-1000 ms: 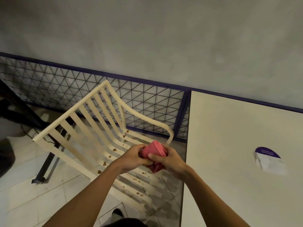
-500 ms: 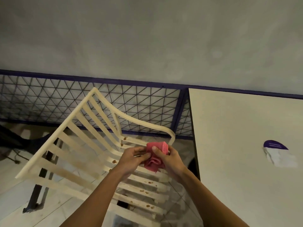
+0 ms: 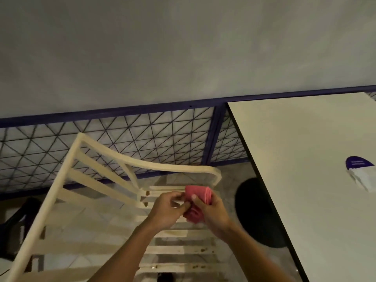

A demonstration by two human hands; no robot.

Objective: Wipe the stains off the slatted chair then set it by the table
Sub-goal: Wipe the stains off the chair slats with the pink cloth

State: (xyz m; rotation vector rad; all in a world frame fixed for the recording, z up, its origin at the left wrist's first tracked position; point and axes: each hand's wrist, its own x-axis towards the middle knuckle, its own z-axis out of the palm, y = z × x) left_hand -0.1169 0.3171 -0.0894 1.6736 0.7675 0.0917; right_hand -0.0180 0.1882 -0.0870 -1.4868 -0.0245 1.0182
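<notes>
The pink cloth [image 3: 198, 198] was gathered tighter, pinched by the left hand [image 3: 168, 208] and wrapped in the right hand [image 3: 211, 212]. Just beneath that grip the slatted chair [image 3: 179, 250] was left stained; wiping was judged unstarted.

A pale bench [image 3: 301, 151] on the right bears a purple-and-white label [image 3: 361, 171], while the tiled floor [image 3: 228, 186] beside it carries the slatted chair [image 3: 179, 249] and a dark round base [image 3: 258, 212]
</notes>
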